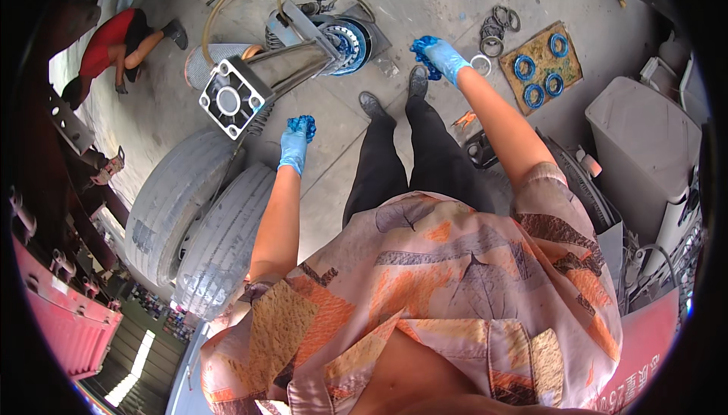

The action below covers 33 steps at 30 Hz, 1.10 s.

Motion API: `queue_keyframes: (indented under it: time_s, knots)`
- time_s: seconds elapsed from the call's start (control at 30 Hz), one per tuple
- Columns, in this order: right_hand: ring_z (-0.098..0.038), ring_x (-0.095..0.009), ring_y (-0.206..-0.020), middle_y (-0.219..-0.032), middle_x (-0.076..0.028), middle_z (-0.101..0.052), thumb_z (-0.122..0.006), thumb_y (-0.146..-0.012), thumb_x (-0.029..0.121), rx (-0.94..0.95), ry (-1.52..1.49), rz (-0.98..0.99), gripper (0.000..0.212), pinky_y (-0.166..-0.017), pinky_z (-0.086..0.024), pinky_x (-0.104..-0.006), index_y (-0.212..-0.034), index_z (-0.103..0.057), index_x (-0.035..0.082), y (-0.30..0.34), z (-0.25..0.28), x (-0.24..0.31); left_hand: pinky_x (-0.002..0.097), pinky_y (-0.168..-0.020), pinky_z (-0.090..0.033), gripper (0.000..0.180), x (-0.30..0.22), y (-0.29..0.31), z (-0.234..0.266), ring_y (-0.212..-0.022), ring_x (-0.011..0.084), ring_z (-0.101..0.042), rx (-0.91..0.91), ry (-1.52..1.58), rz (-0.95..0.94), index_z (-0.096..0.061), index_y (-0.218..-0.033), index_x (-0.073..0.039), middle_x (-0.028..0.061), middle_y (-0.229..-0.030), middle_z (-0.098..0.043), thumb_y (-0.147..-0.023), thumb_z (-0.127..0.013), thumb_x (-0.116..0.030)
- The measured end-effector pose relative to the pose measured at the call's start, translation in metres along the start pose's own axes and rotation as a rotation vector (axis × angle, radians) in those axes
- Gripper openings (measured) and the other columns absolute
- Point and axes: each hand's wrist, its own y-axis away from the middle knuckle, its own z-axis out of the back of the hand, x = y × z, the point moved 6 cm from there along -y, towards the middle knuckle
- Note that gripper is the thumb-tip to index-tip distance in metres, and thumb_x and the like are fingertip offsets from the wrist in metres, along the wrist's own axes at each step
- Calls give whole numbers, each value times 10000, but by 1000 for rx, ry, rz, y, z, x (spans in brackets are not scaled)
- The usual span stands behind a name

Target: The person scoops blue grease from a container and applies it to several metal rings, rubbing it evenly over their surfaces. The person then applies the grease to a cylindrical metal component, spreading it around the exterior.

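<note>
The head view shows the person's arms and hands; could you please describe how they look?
The left hand and right hand wear thin light blue gloves with glossy darker blue smears over the fingers. The forearms are bare; the right sleeve is short and loose, printed in muted pink and brown.

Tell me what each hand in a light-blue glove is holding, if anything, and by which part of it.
It cannot be told: shiny, dark-blue, grease-like smears obscure any possible hold by the left hand and right hand.
</note>
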Motion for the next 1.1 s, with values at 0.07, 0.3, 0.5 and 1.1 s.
queue_keyframes:
  time_s: [0.07,0.3,0.5,1.1]
  knots:
    - [-537,-152,-523,-863,-52,-655,-578,-938,288,30,59,-22,242,-418,-443,-312,-1013,-661,74,-18,-11,-9,234,-601,-454,216,-1,-16,-5,-686,74,-591,30,-42,5,-656,-950,-118,-16,-829,-669,-1001,-549,-299]
    - [-647,-228,-695,-950,-99,-679,-551,-943,356,-38,293,139,324,-556,-537,-367,-1105,-660,98,-46,-45,-14,284,-777,-511,135,7,-85,-6,-840,143,-647,-3,-426,-376,-668,-1026,-44,63,-997,-702,-932,-642,-137]
    - [-649,-360,-965,-1077,-147,-683,-533,-888,242,-81,801,584,302,-796,-525,-460,-1147,-673,177,-103,-89,27,449,-1015,-427,346,-15,-143,-18,-1114,371,-591,-189,-1095,-892,-629,-1216,-78,214,-1201,-627,-912,-632,-244]
    - [-668,-375,-906,-982,-208,-691,-552,-874,285,-90,818,584,306,-803,-525,-440,-1012,-704,57,-197,-159,56,440,-1032,-411,379,7,-247,-26,-1174,357,-545,-150,-1397,-984,-610,-1234,-42,191,-1268,-603,-971,-514,-297]
